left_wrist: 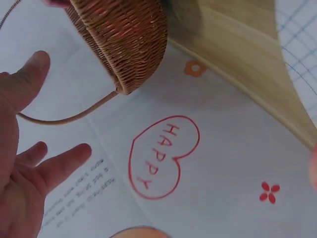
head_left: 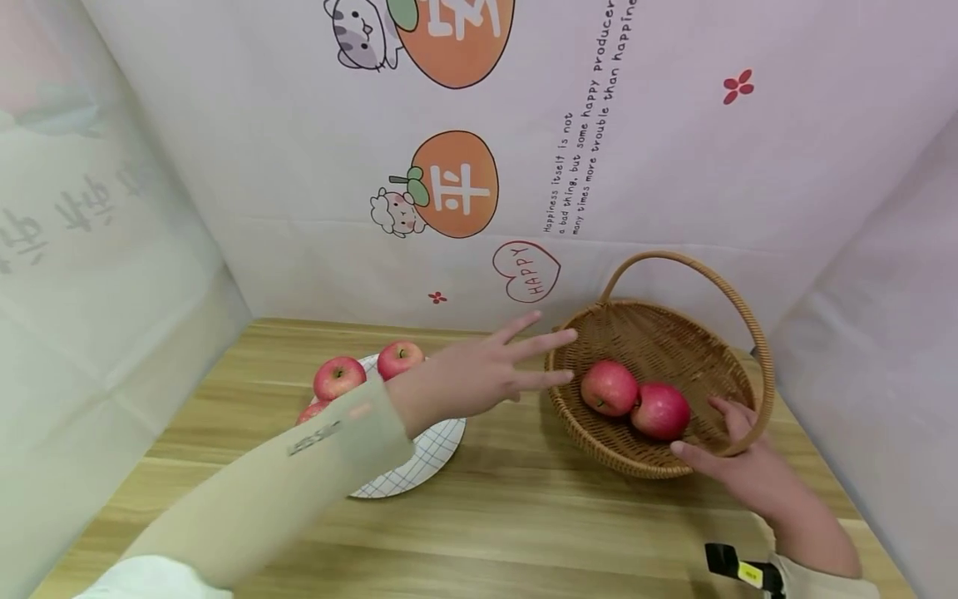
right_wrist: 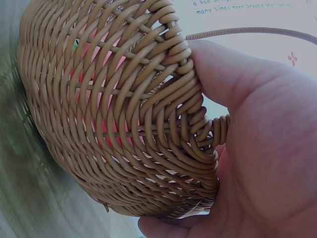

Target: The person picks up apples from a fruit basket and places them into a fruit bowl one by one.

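A wicker basket [head_left: 651, 320] with an arched handle stands on the right, tipped toward me. Two red apples [head_left: 609, 388] lie side by side inside it. At the basket's near right rim, by the foot of the handle, my right hand [head_left: 748, 466] grips the wicker; the right wrist view shows the thumb along the rim. My left hand [head_left: 479, 374] hovers just left of the basket, fingers spread and holding nothing. Behind my left forearm, a white checked plate [head_left: 419, 466] carries red apples [head_left: 339, 379], some partly hidden by the sleeve.
A wood-grain table [head_left: 479, 532] bears the plate and basket. Behind it hangs a white printed cloth [head_left: 659, 166] with orange fruit drawings and lettering, and pale cloth walls [head_left: 90, 274] stand at both sides.
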Tool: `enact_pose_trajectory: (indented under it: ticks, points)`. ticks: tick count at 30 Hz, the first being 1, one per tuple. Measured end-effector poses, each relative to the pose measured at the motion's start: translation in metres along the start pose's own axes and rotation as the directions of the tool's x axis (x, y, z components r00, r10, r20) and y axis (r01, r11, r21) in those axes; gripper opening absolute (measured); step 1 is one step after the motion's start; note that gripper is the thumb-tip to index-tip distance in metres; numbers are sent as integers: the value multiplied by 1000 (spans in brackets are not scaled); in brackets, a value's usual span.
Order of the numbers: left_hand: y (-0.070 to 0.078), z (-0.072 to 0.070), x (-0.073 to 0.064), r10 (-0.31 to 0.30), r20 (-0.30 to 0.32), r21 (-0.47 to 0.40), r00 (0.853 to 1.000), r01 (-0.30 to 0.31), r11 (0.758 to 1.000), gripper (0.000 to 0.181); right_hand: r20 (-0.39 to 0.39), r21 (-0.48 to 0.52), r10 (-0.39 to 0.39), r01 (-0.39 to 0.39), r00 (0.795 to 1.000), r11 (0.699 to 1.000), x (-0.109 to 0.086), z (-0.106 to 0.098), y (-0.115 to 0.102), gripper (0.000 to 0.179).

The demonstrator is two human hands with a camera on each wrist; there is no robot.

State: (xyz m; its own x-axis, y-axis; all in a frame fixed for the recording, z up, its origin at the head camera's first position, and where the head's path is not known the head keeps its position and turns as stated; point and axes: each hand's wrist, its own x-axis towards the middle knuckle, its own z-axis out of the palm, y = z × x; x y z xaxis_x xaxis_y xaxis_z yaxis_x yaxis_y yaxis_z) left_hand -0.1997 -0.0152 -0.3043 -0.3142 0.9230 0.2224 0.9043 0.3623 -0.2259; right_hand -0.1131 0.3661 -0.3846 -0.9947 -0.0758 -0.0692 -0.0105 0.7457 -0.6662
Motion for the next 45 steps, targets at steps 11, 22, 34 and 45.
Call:
enact_pose_trajectory:
  ticks: [11,22,34,45]
  points:
    - [-2,33,83,-16,-23,-152,1000,12,988,60,13,-18,14,-14,1000,1000,-1,1,2,104]
    - [17,55,128,-36,246,-288,968,109,951,66,17,-24,15,-15,1000,1000,0,2,2,102]
    - [22,76,144,-53,380,-275,923,168,946,57,16,-17,0,1,1000,1000,1,2,2,101]
    - [18,86,151,-68,422,-273,904,198,941,57,21,-18,-2,2,1000,1000,4,0,2,101]
